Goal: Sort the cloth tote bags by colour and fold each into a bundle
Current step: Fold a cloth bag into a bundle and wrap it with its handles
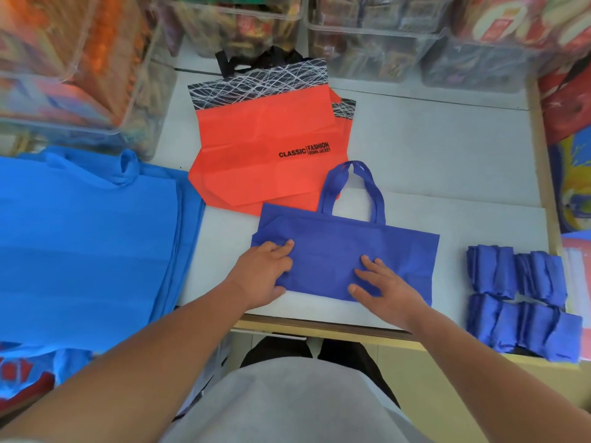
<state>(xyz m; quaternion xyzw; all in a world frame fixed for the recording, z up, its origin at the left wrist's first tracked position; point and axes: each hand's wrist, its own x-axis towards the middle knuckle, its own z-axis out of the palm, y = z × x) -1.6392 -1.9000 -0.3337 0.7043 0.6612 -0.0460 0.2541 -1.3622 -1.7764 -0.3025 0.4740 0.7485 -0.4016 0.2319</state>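
1. The dark blue tote bag (345,251) lies flat at the near middle of the white counter (447,161), handles pointing far.
2. The left hand (265,273) rests open on its left edge, fingers flat.
3. The right hand (387,289) presses its near edge, fingers spread.
4. Folded blue bundles (518,298) sit right, orange bags (262,148) far, light blue bags (89,244) left.

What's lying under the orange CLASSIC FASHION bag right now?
A second orange bag peeks out along the right edge of the top orange bag, on the white table. Whether more lie beneath is covered.
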